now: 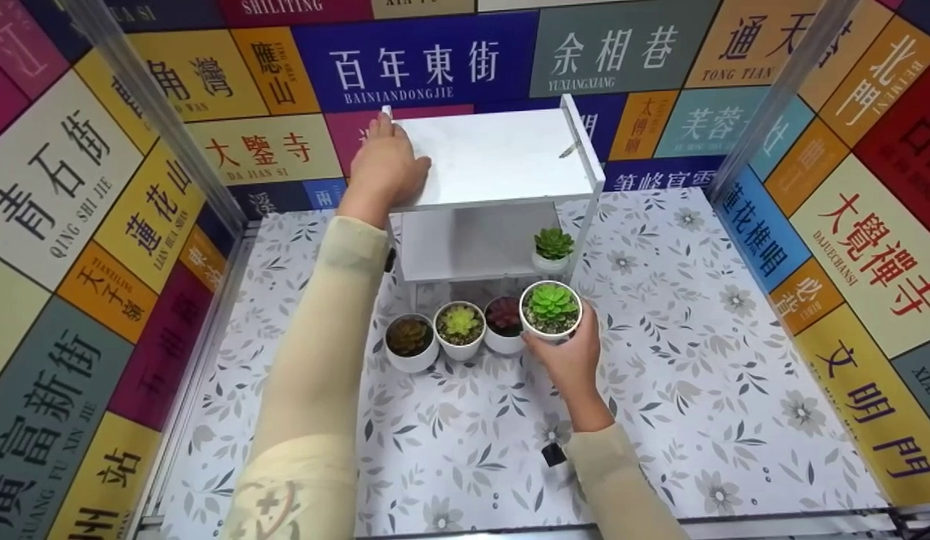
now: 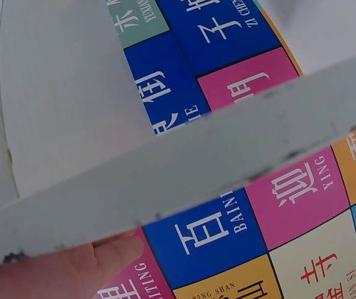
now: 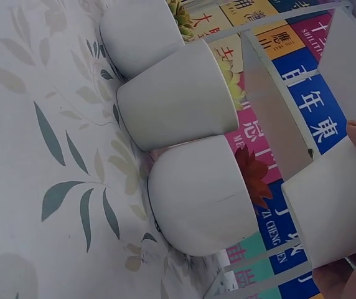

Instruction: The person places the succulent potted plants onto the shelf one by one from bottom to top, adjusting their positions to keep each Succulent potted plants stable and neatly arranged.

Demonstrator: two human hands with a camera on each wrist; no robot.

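A small white shelf unit (image 1: 502, 157) stands at the back of the table. My left hand (image 1: 386, 169) grips its upper left side panel, the thumb lying over the top board. In the left wrist view, a panel edge (image 2: 184, 168) partly hides that hand. My right hand (image 1: 574, 356) holds a white pot with a bright green succulent (image 1: 551, 304), raised in front of the shelf's right side. Another potted green succulent (image 1: 553, 247) stands on the lower board, at the right end. In the right wrist view, the held pot (image 3: 337, 193) is tilted across the frame.
Before the shelf, three white pots stand in a row: a brownish succulent (image 1: 411, 341), a yellow-green succulent (image 1: 460, 330) and a dark red succulent (image 1: 504, 324). A leaf-patterned cloth (image 1: 465, 442) covers the table. Panels with colourful place-name signs (image 1: 435, 64) enclose it on three sides.
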